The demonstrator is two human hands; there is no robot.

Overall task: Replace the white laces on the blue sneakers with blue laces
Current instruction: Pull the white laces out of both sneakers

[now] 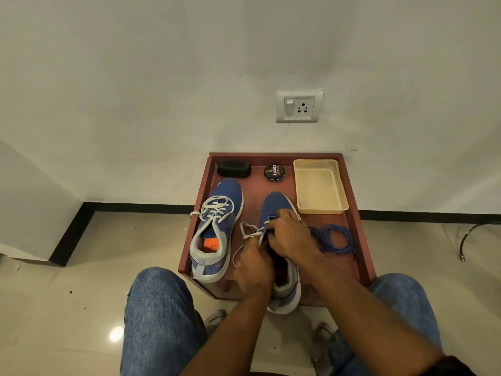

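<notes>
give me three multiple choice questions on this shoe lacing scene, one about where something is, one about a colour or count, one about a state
1. Where do the blue laces lie?
A. in the cream tray
B. on the wooden stand, right of the shoe being worked on
C. on the floor

2. How many sneakers are on the stand?
A. one
B. two
C. three

3. What state is the left sneaker in?
A. white lace threaded through its eyelets
B. blue lace threaded
C. no lace at all

Answers:
1. B, the coil sits on the stand beside the right sneaker; the cream tray holds nothing.
2. B, one at left, one under the hands.
3. A, white lace crosses its eyelets, while the left hand and right hand handle the white lace of the other shoe.
</notes>
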